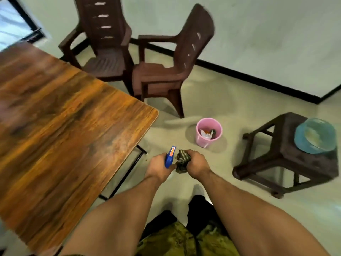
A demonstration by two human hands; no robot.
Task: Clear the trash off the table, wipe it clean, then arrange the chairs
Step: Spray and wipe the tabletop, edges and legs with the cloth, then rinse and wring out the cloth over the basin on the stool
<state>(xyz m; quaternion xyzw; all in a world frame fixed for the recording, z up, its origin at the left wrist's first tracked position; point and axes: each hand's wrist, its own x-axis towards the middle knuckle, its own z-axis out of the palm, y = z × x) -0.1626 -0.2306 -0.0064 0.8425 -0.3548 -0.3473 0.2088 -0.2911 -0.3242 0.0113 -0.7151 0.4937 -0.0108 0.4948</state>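
Observation:
The wooden table [60, 115] fills the left of the head view, its top bare. My left hand [159, 168] grips a blue spray bottle [170, 157] just off the table's near right corner. Right beside it, my right hand [196, 165] holds a crumpled checked cloth [181, 160]; the two hands nearly touch above the floor. A pink bin [208, 132] with trash inside stands on the floor a little beyond my hands. Two brown plastic chairs [103, 43] [175, 69] stand side by side past the table's far corner, near the wall.
A dark brown plastic stool [280, 159] stands at the right with a blue bowl [313, 135] on top. The table's black metal leg frame [129, 172] shows under its near edge. Pale floor lies between the table, bin and stool. A window [14, 24] is at top left.

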